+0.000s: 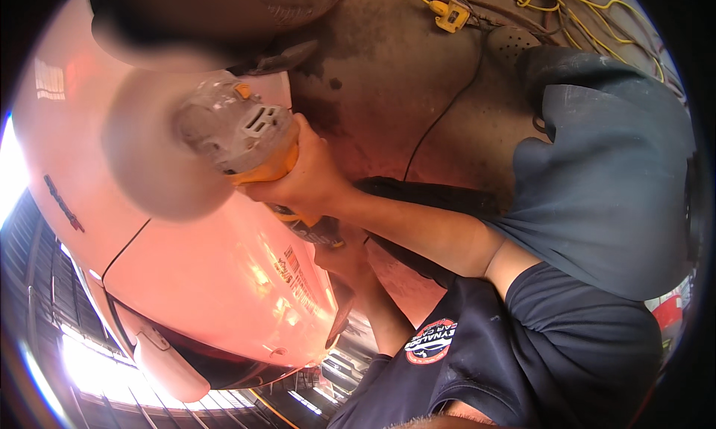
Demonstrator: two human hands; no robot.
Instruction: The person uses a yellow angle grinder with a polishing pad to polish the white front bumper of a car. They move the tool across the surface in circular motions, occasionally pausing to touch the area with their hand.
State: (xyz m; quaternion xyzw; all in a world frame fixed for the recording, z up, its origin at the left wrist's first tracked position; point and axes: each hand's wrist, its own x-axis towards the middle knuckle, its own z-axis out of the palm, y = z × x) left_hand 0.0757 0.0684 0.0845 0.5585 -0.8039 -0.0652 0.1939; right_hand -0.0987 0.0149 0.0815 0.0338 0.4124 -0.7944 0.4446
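From where I'm standing, one rotary polisher (257, 142) is working beside one pale car (194, 280): the right hand (313, 168) is wrapping its fingers round the front, the left hand (343, 257), partly hidden, is gripping the rear.

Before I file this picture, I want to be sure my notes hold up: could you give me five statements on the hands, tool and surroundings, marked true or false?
1. The right hand grips the power tool. True.
2. The left hand hangs free of the tool. False: it holds the tool's rear end.
3. The round pad looks blurred. True.
4. The yellow box with the cable sits on the car. False: it lies on the floor.
5. The dark shirt has short sleeves. True.
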